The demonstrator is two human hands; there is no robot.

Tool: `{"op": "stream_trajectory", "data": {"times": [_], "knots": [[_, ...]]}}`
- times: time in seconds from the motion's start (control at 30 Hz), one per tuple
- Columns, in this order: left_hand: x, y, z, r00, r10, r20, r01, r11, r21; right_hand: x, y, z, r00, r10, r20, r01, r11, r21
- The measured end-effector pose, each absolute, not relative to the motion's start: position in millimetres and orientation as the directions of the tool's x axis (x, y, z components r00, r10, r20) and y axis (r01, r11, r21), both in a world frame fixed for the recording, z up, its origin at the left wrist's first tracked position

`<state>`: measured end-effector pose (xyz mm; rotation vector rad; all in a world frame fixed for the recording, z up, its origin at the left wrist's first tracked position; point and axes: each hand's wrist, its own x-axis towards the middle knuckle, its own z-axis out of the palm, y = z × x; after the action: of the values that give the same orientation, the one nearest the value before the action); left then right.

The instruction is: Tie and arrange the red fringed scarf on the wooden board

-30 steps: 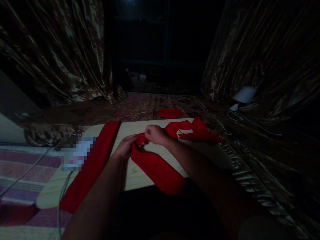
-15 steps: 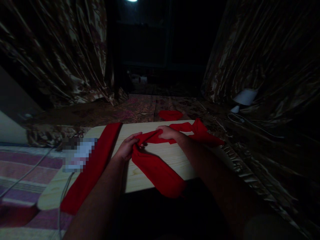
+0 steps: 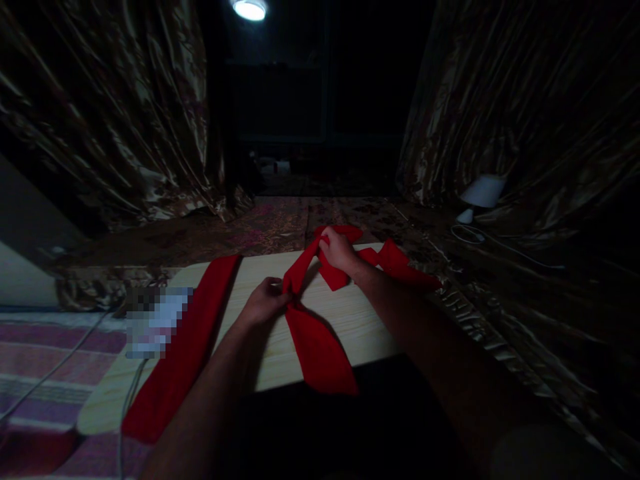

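White lamp near patterned curtain, striped cloth, bright oval light

At the surface's left edge sits an obscured item; a cloth band lies on its left part, and a cloth strip crosses its middle, passing its near edge. Crumpled cloth lies toward its far right corner. Behind it, curtains hang left and right, a lamp standing to its right; left of it spreads a sheet
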<state>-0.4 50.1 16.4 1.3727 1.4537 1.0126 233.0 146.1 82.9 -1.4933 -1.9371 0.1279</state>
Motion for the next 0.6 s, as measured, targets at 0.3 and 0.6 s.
{"op": "stream_trajectory", "data": {"times": [0.3, 0.6], "knots": [[37, 36, 18, -0.009, 0.999, 0.044, 0.469, -0.034, 0.882, 236, 144, 86, -0.038, 0.878, 0.477, 0.834, 0.290, -0.469], [27, 42, 51, 0.029, 0.949, -0.315, -0.394, 0.300, 0.869, 245, 137, 102, -0.056, 0.894, 0.445, 0.874, 0.260, -0.412]]}}
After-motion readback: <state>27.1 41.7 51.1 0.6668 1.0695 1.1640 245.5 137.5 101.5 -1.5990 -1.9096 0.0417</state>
